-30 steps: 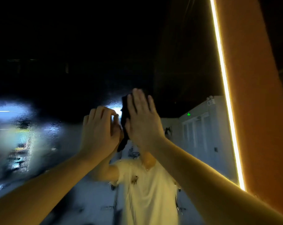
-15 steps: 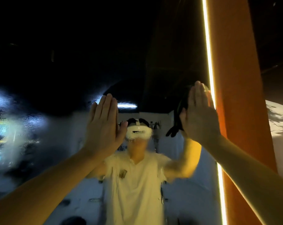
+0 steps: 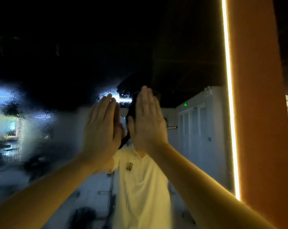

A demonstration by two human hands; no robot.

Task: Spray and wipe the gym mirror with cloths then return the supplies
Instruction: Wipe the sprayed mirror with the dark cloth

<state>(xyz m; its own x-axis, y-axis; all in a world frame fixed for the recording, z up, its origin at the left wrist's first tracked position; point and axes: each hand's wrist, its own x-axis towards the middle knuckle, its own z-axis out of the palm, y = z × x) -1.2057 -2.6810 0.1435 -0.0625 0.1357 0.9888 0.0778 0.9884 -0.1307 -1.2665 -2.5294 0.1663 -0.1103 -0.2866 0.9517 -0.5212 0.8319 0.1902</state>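
Head view: the right hand (image 3: 148, 119), fingers straight, presses a dark cloth (image 3: 131, 111) flat against the mirror (image 3: 41, 133) — the left hand (image 3: 102, 129) lies just beside it, fingers straight too. Whether anything is under the left cannot be told.

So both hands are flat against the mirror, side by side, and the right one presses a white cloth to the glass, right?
Not quite: the cloth under the right hand is black, not white, as the head view shows. The rest holds: the left hand and the right are flat, fingers straight, side by side against the mirror.
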